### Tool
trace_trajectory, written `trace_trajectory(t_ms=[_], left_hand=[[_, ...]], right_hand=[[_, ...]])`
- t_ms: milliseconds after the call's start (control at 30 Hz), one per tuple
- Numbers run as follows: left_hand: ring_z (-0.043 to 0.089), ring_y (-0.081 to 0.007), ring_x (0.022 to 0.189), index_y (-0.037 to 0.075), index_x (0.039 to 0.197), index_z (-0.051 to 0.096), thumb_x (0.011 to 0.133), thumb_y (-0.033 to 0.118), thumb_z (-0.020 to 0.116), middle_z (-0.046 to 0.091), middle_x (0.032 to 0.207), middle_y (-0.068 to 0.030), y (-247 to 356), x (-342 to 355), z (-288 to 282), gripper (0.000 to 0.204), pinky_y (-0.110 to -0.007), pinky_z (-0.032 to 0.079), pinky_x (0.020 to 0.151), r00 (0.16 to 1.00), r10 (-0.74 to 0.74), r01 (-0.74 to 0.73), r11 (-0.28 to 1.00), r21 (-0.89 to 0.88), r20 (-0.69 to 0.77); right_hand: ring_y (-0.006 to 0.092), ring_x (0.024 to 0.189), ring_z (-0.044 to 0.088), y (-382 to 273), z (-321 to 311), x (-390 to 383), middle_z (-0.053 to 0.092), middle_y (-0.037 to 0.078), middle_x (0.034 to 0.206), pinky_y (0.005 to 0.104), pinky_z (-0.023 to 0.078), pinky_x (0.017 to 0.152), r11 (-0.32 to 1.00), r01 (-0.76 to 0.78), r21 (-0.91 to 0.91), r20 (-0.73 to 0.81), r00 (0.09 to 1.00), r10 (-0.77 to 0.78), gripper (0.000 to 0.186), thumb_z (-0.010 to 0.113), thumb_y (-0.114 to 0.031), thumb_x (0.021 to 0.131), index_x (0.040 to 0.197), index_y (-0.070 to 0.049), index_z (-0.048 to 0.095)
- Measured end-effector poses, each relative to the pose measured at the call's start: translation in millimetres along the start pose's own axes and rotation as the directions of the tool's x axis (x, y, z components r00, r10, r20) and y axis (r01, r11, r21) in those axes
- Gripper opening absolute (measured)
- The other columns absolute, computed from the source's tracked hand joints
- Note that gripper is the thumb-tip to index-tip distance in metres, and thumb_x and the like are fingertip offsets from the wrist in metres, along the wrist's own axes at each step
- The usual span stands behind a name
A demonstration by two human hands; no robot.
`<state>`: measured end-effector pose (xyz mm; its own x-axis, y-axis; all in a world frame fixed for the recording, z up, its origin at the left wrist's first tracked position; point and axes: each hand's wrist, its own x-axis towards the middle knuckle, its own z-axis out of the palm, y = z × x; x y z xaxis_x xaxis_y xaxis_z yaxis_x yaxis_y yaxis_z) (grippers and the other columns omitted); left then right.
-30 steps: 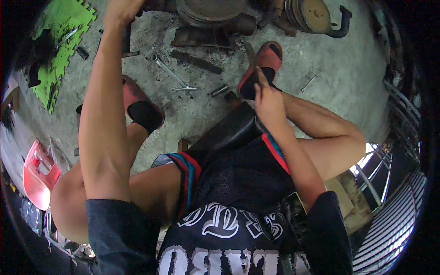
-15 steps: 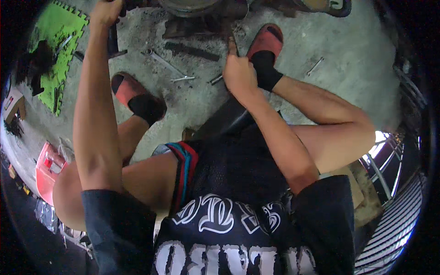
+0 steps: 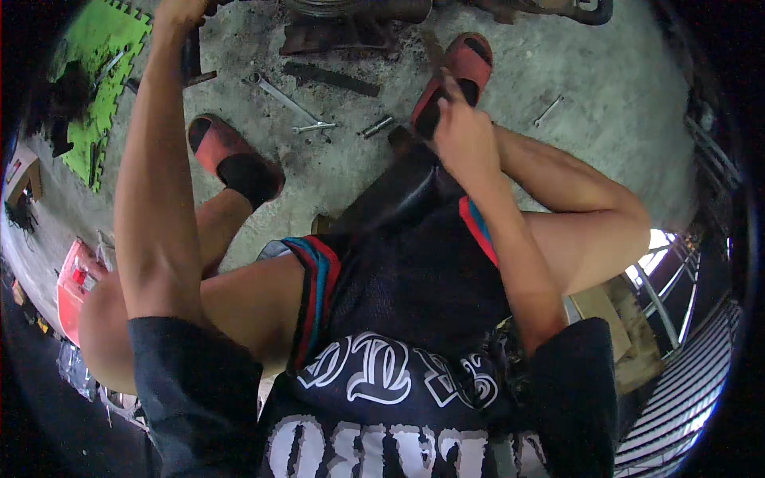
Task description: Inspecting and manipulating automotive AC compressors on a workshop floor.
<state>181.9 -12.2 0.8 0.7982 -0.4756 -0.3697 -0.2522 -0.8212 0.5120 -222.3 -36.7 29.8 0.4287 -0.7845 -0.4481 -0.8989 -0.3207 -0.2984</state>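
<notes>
Seated low over a concrete floor point(image 3: 510, 151), the person reaches both arms forward. The left hand point(image 3: 182, 12) is up at the very top edge of the view, closed around a dark handle point(image 3: 191, 56) that hangs down below the fist; the rim cuts off most of the fingers, so the grip shows only in part. The right hand point(image 3: 462, 131) sits out in front of the right knee, fingers curled shut on a slim dark tool point(image 3: 434, 52) that pokes up and away from the knuckles, towards the rusty machine part point(image 3: 351, 20) at the top of the view. What kind of tool it is, the picture doesn't make clear.

That hand hovers right over the right foot, in a red slide sandal point(image 3: 466, 64) with a black sock. The other red sandal point(image 3: 227, 155) is planted further left, well apart from it. Between the two feet, on the floor, lies a long spanner point(image 3: 279, 94), a shorter silver tool point(image 3: 315, 127) just beside its lower end, and a small socket piece point(image 3: 376, 126) near that. A flat dark bar point(image 3: 331, 78) lies just above them, close under the machine part. Off to the right, alone, there's a thin metal rod point(image 3: 548, 110).

Far left, a green foam mat point(image 3: 100, 95) with tools on it, and lower down a red plastic container point(image 3: 72, 291) by the left knee. Black shorts with red and teal trim cover the lap.
</notes>
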Motion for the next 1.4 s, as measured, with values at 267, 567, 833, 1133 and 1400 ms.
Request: trace_trajectory(t_ms=[267, 567, 833, 1133, 1400], left_hand=[[0.06, -0.0234, 0.052, -0.002, 0.072, 0.069, 0.073, 0.019, 0.064, 0.064, 0.062, -0.0124, 7, -5, 4, 0.022, -0.036, 0.048, 0.049, 0.999, 0.039, -0.039, 0.999, -0.002, 0.029], [0.06, -0.0234, 0.051, -0.003, 0.069, 0.069, 0.072, 0.02, 0.065, 0.065, 0.061, -0.0127, 6, -6, 1, 0.024, -0.036, 0.048, 0.049, 0.997, 0.069, -0.068, 0.997, -0.024, 0.038], [0.061, -0.0235, 0.051, -0.002, 0.069, 0.069, 0.07, 0.016, 0.064, 0.064, 0.06, -0.0132, -6, 4, 1, 0.019, -0.036, 0.048, 0.049, 1.0, 0.026, -0.026, 0.994, 0.106, -0.005], [0.061, -0.0237, 0.052, -0.002, 0.067, 0.069, 0.069, 0.017, 0.064, 0.065, 0.063, -0.0131, -2, 3, 0, 0.02, -0.037, 0.048, 0.049, 0.998, 0.047, -0.047, 0.999, 0.017, 0.035], [0.061, -0.0227, 0.051, 0.0, 0.067, 0.07, 0.071, 0.02, 0.064, 0.065, 0.061, -0.011, -8, 8, 3, 0.021, -0.036, 0.048, 0.049, 0.999, 0.034, -0.036, 0.997, 0.075, 0.026]], right_hand=[[0.048, 0.083, 0.066, -37, 43, 68, 0.065, 0.033, 0.085, 0.0529, 0.054, 0.077, 0.998, 0.07, -0.008, 0.116, 0.991, -0.068, 0.024, 0.052, -0.006, 0.082, 0.095, 0.011, 0.063], [0.0463, 0.084, 0.066, -56, 41, 40, 0.065, 0.032, 0.087, 0.0518, 0.054, 0.077, 0.999, 0.037, -0.039, 0.185, 0.982, -0.029, 0.057, 0.048, -0.007, 0.086, 0.138, 0.013, 0.035], [0.0454, 0.077, 0.066, -17, 23, 11, 0.066, 0.028, 0.077, 0.0534, 0.054, 0.07, 0.999, 0.004, -0.036, 0.035, 0.999, -0.002, 0.043, 0.05, -0.026, 0.092, 0.127, -0.002, 0.053], [0.045, 0.09, 0.064, 27, 6, 68, 0.067, 0.025, 0.089, 0.0523, 0.05, 0.08, 0.915, 0.368, -0.167, 0.211, 0.92, -0.331, 0.042, 0.052, -0.042, 0.095, 0.12, -0.01, 0.061], [0.0381, 0.113, 0.059, 22, 11, 152, 0.064, 0.022, 0.115, 0.0463, 0.047, 0.094, 0.905, 0.366, -0.218, 0.347, 0.895, -0.279, 0.049, 0.053, -0.05, 0.093, 0.125, -0.013, 0.062]])
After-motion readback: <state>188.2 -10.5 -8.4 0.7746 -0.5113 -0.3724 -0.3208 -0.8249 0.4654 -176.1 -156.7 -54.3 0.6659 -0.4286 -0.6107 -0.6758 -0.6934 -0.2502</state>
